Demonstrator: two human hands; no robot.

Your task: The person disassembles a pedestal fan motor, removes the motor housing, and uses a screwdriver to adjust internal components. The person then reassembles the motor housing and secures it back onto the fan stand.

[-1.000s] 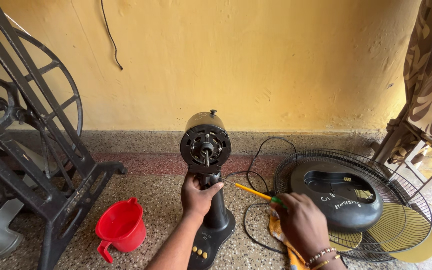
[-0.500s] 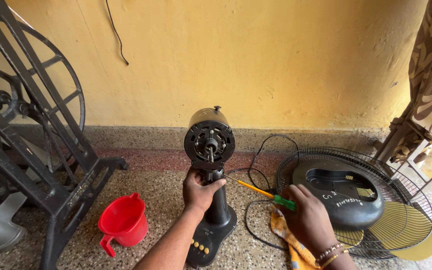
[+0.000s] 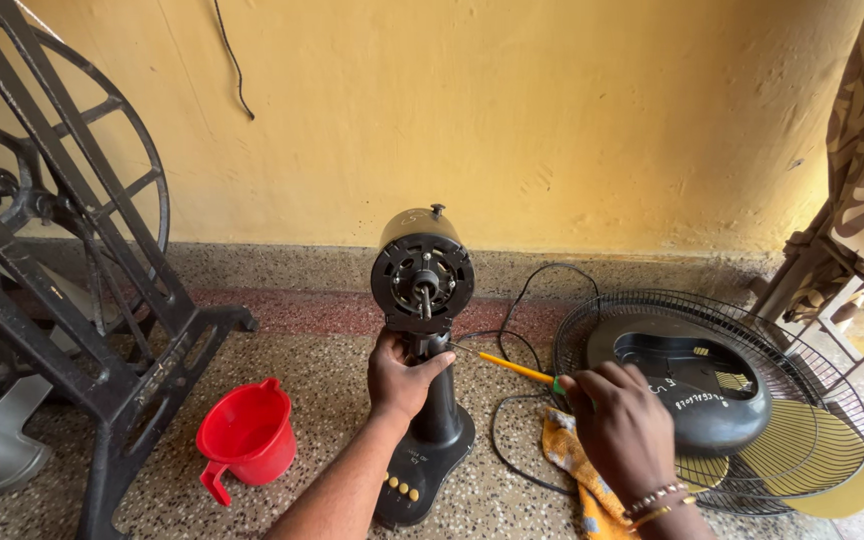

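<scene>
Beside yellow wall (image 3: 552, 120), screwdriver (image 3: 517, 369) points left toward upright fan (image 3: 422, 290).

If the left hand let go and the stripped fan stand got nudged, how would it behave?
The fan stand looks top-heavy: its motor head sits high on a slim neck above a small base, so it would probably tip. It looks rigid; the left hand grips its neck.

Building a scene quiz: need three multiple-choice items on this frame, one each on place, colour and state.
1. Where is the red jug?
A. left of the fan stand
B. inside the fan guard
C. on the wall

2. What colour is the screwdriver shaft?
A. blue
B. yellow
C. white

3. What is the left hand doing?
A. lying flat on the floor
B. gripping the fan stand neck
C. holding the jug

Key: 1 A, it sits on the floor left of the stand. 2 B, yellow shaft leads to the right hand. 3 B, fingers wrap the neck below the motor.
</scene>
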